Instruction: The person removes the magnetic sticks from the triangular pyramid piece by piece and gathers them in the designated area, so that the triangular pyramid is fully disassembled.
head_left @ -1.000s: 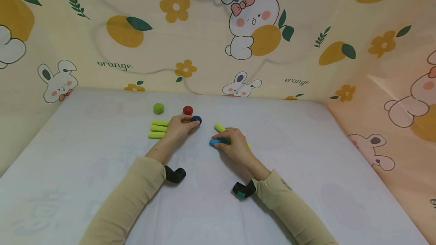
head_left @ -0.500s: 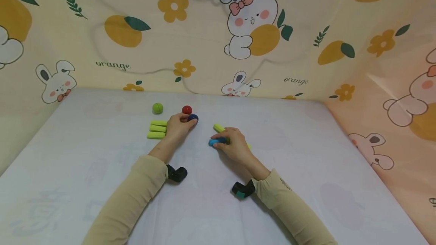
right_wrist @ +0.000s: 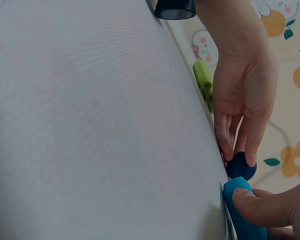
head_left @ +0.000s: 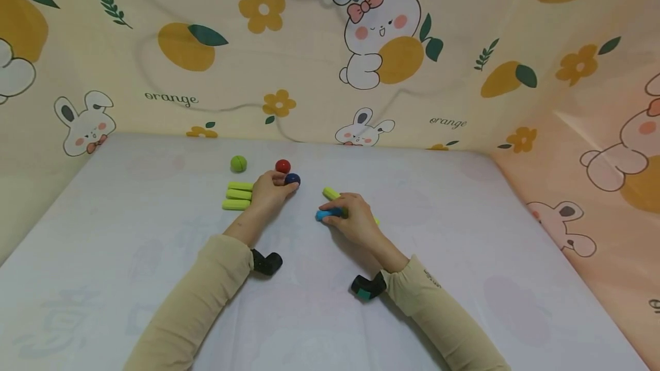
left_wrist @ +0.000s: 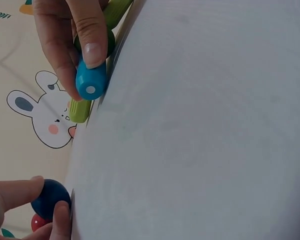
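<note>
Pinched between the thumb and fingers of my left hand [head_left: 270, 192] is a dark blue ball [head_left: 292, 180], close over the white table cover. My right hand [head_left: 357, 217] holds a short blue stick [head_left: 326, 214], its free end pointing toward the left hand. That end carries a round silvery dot [left_wrist: 90, 90] in the left wrist view. Behind the stick, partly covered by the fingers, shows a dark green ball-like piece [left_wrist: 111, 43]. A yellow-green stick [head_left: 332, 193] pokes out beyond the right hand, and another yellow-green end [head_left: 377, 221] shows at its right side.
A red ball [head_left: 283, 166] sits just behind the blue one. Farther left is a green ball [head_left: 239, 164]. Three yellow-green sticks [head_left: 236, 205] lie side by side left of my left hand, partly covered by it. A patterned cloth [head_left: 309, 73] rises behind the table.
My left hand has shifted slightly left with the dark blue ball, mostly in the first half second. My right hand keeps its hold on the blue stick and stays nearly still.
</note>
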Available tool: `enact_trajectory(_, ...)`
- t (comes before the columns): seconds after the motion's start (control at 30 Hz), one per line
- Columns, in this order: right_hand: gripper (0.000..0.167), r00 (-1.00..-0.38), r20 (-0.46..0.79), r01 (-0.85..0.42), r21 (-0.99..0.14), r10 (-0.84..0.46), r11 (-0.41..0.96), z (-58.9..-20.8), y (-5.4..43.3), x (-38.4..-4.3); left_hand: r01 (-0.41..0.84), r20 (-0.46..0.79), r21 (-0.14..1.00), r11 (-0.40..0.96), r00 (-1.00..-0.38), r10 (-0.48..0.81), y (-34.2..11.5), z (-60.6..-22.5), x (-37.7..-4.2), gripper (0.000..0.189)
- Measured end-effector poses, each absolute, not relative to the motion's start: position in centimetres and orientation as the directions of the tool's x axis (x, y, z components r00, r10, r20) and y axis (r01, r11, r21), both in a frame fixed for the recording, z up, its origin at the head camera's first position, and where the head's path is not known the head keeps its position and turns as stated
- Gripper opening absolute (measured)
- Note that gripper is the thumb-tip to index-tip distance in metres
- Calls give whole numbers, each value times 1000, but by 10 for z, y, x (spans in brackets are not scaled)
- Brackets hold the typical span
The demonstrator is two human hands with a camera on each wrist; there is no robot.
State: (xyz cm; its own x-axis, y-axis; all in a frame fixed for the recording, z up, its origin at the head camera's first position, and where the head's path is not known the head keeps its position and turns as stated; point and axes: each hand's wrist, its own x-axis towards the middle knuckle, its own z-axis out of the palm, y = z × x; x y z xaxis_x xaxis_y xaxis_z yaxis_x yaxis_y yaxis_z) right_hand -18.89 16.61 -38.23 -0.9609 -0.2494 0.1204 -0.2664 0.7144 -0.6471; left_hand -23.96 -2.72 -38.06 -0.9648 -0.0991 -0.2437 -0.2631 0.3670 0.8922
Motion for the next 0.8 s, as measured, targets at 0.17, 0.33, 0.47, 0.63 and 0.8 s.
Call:
enact_trajectory(0.17,21,-961,122,-265,-654,-246,709,-383,166,-189,-267,-250,891,366,-964,-95,-29,-381,-238,55)
enact_trajectory(0.33,23,-963,106,-254,-670,-249,698,-381,168,-190,-248,-243,898,363,-968,-60,-33,-382,-234,54)
enact_trajectory(0.47,24,-962,112,-255,-685,-247,682,-378,175,-192,-238,-246,892,385,-969,-31,-38,-383,-230,54)
enact_trajectory(0.63,25,-958,172,-281,-713,-228,642,-372,185,-193,-258,-281,877,405,-960,-3,-43,-381,-225,53)
enact_trajectory(0.8,27,-953,169,-294,-720,-251,629,-371,193,-193,-266,-302,863,431,-953,16,-46,-379,-218,53)
